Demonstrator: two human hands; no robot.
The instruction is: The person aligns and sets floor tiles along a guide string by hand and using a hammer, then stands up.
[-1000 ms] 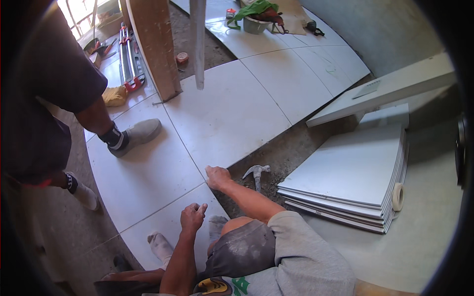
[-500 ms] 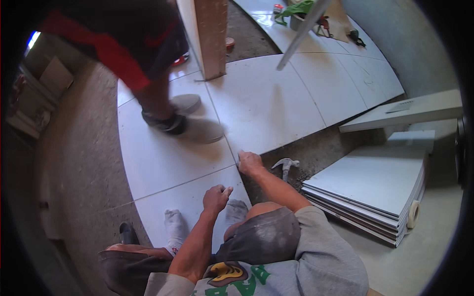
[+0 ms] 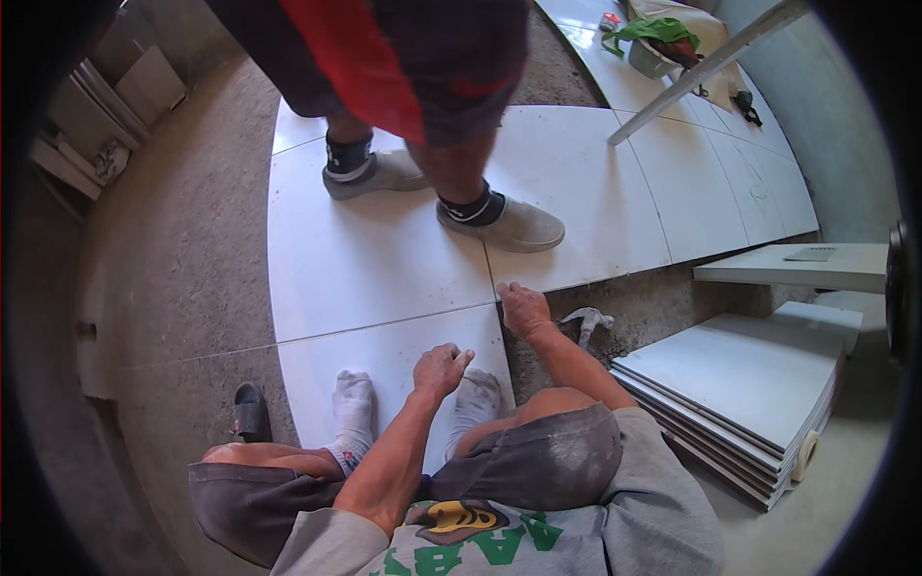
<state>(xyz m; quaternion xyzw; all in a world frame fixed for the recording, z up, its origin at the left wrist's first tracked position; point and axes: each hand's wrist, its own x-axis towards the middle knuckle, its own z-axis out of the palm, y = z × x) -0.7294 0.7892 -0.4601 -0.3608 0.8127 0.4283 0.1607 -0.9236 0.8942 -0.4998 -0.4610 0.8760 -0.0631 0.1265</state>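
Observation:
I squat on white floor tiles (image 3: pixel 375 240). My left hand (image 3: pixel 443 367) is closed above the near tile, between my socked feet; anything inside it is too small to make out. My right hand (image 3: pixel 523 307) is closed at the corner of the far tiles, beside exposed dark subfloor; what it grips, if anything, is hidden. A thin pale line (image 3: pixel 192 357) runs from that corner along the joint and across the concrete; whether either hand holds it I cannot tell. A claw hammer (image 3: pixel 588 322) lies just right of my right hand, partly behind that forearm.
A person's grey-shod feet (image 3: pixel 514 226) stand on the far tiles. A metal bar (image 3: pixel 706 72) slants at upper right near a bucket (image 3: pixel 651 60). Stacked tiles (image 3: pixel 730 374), a tape roll (image 3: pixel 806 457) and a white board (image 3: pixel 788 264) lie right. Panels (image 3: pixel 134 91) lean back left; a sandal (image 3: pixel 250 415) lies left.
The co-worker has stepped rightward across the far tiles, now in front of me. The metal bar has tilted from upright to slanting rightward. My view has shifted; both my hands stay closed in similar places.

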